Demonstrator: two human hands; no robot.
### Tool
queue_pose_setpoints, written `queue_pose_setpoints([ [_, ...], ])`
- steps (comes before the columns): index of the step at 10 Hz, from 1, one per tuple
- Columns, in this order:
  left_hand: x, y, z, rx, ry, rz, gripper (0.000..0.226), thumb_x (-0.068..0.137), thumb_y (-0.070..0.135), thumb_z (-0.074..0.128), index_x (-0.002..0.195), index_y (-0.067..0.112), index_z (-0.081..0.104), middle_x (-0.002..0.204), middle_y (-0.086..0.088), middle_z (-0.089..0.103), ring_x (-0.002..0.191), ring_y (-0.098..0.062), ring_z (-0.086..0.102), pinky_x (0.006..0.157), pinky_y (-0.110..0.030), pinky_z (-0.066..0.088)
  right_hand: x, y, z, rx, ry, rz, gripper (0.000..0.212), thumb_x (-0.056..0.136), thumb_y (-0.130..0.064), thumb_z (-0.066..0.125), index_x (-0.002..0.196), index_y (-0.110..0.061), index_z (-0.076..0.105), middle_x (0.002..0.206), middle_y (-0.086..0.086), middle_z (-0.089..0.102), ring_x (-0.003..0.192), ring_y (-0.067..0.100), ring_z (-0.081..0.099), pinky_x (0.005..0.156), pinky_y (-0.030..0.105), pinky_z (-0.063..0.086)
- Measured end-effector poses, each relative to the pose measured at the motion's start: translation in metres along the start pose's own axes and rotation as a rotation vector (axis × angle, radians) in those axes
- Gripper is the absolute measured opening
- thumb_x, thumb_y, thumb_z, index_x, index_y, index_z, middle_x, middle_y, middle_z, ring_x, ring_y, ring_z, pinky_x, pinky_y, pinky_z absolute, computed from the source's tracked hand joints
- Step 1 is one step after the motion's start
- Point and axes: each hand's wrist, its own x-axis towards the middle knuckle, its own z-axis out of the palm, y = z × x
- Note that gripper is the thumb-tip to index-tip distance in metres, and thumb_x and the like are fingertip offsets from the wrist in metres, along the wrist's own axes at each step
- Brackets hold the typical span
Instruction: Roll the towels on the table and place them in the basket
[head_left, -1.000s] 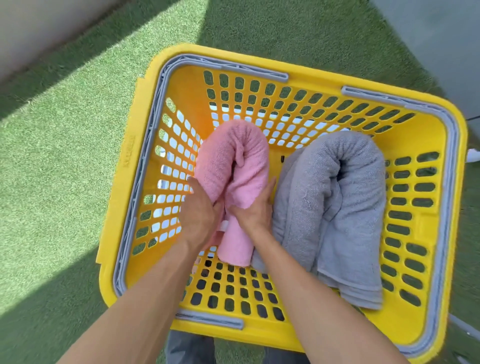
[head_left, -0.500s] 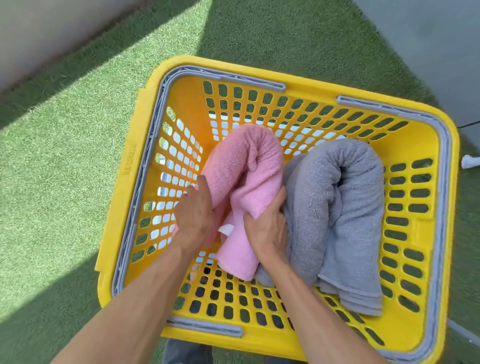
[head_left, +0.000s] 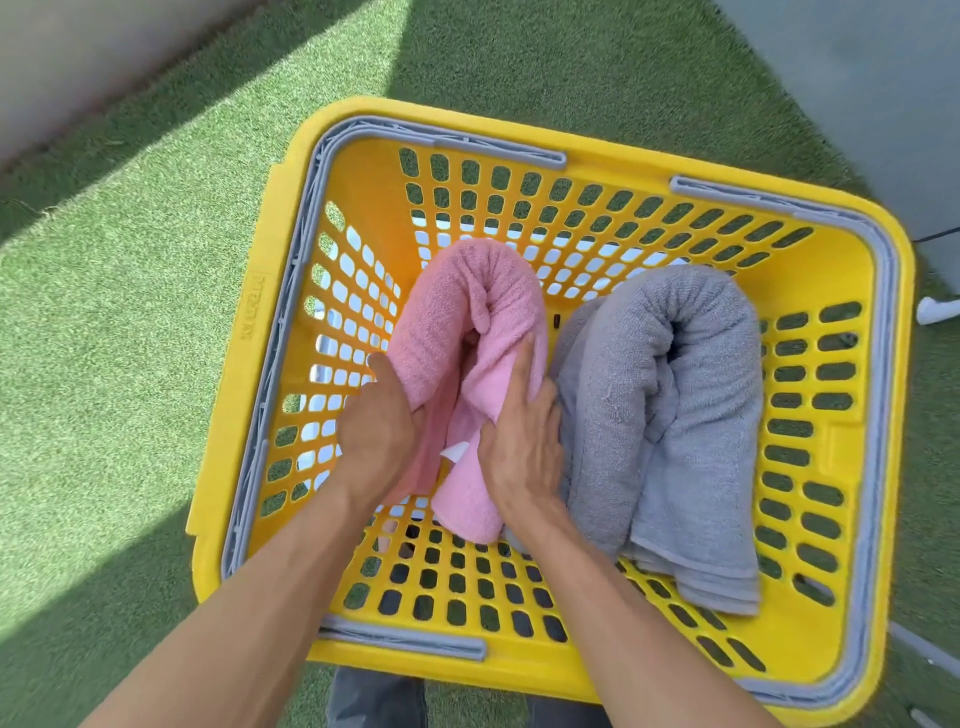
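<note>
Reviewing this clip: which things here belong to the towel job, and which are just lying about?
Part of the job:
pink towel, held by left hand and right hand
grey towel, already in
yellow basket

Just around:
artificial grass
white object at the right edge

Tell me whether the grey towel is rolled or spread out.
Rolled. The grey terry towel lies bent double as a thick roll inside the yellow plastic basket, its hemmed ends together.

- From my feed this reads as a home terrace or yard: green artificial turf (head_left: 156, 364) covers the ground across the frame.
- A plain grey wall (head_left: 852, 98) stands upper right.
- A yellow perforated plastic laundry basket (head_left: 891, 415) sits centre, sunlit.
</note>
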Motion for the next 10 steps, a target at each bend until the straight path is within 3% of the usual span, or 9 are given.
queue_pose_setpoints([
  [1, -0.003, 0.000, 0.000, 0.093, -0.017, 0.016, 0.079, 0.094, 0.048, 0.048, 0.145, -0.001, 0.012, 0.100, -0.015, 0.065, 0.085, -0.036, 0.064, 0.059, -0.035, 0.036, 0.006, 0.004, 0.005, -0.009, -0.036, 0.002, 0.090, 0.090, -0.011, 0.054, 0.152, -0.031, -0.007, 0.136, 0.015, 0.035, 0.107, 0.033, 0.049, 0.081, 0.044, 0.047],
  [2, -0.005, 0.001, -0.001, 0.150, -0.044, -0.002, 0.084, 0.094, 0.053, 0.046, 0.147, 0.000, 0.007, 0.104, -0.016, 0.064, 0.090, -0.035, 0.064, 0.060, -0.036, 0.037, 0.009, 0.006, 0.006, 0.028, -0.075, 0.004, 0.091, 0.091, -0.017, 0.058, 0.152, -0.032, -0.008, 0.147, 0.017, 0.024, 0.115, 0.037, 0.045, 0.088, 0.046, 0.046],
  [3, -0.010, 0.012, -0.013, 0.122, 0.000, 0.010, 0.085, 0.094, 0.051, 0.049, 0.151, 0.007, 0.002, 0.124, -0.019, 0.054, 0.099, -0.035, 0.061, 0.061, -0.039, 0.042, 0.002, 0.004, -0.002, 0.061, -0.006, -0.090, 0.099, 0.088, -0.031, 0.064, 0.152, -0.029, -0.011, 0.159, 0.018, 0.001, 0.131, 0.039, 0.035, 0.102, 0.045, 0.040],
  [4, -0.007, 0.016, -0.012, -0.075, 0.198, 0.229, 0.077, 0.095, 0.042, 0.048, 0.153, 0.014, 0.004, 0.155, -0.021, 0.020, 0.135, -0.040, 0.036, 0.097, -0.049, 0.046, -0.003, 0.006, 0.001, 0.027, -0.007, -0.191, 0.106, 0.083, -0.041, 0.066, 0.153, -0.025, -0.013, 0.161, 0.016, -0.010, 0.148, 0.034, 0.006, 0.116, 0.044, 0.024],
  [5, 0.001, 0.008, 0.009, -0.061, 0.153, 0.386, 0.079, 0.099, 0.047, 0.034, 0.151, 0.019, -0.017, 0.161, -0.015, -0.010, 0.148, -0.036, 0.004, 0.116, -0.054, 0.023, 0.001, 0.012, 0.012, 0.019, -0.061, -0.174, 0.110, 0.083, -0.043, 0.066, 0.152, -0.023, -0.016, 0.160, 0.016, -0.016, 0.149, 0.033, -0.001, 0.118, 0.046, 0.021],
  [6, 0.003, 0.002, 0.020, -0.078, 0.125, 0.367, 0.075, 0.099, 0.053, 0.024, 0.148, 0.024, -0.025, 0.159, -0.009, -0.020, 0.148, -0.034, -0.006, 0.117, -0.055, 0.018, 0.003, 0.012, 0.015, 0.015, -0.064, -0.164, 0.108, 0.084, -0.041, 0.065, 0.152, -0.022, -0.016, 0.159, 0.017, -0.016, 0.149, 0.034, -0.001, 0.118, 0.047, 0.021],
  [8, 0.005, -0.011, 0.030, 0.046, 0.231, 0.427, 0.076, 0.101, 0.047, 0.035, 0.153, 0.019, -0.014, 0.161, -0.013, -0.010, 0.149, -0.031, -0.004, 0.119, -0.051, 0.017, -0.001, 0.012, 0.016, -0.040, -0.089, -0.203, 0.106, 0.085, -0.042, 0.063, 0.152, -0.020, -0.016, 0.159, 0.012, -0.020, 0.149, 0.030, -0.010, 0.119, 0.047, 0.017],
  [10, -0.007, -0.004, 0.013, -0.010, 0.127, 0.433, 0.073, 0.098, 0.053, 0.018, 0.151, 0.018, -0.016, 0.160, -0.014, -0.015, 0.148, -0.033, -0.006, 0.120, -0.050, 0.013, -0.006, 0.014, -0.001, -0.030, -0.161, -0.204, 0.092, 0.090, -0.042, 0.055, 0.154, -0.017, -0.007, 0.160, 0.010, -0.016, 0.148, 0.028, -0.012, 0.120, 0.046, 0.012],
])
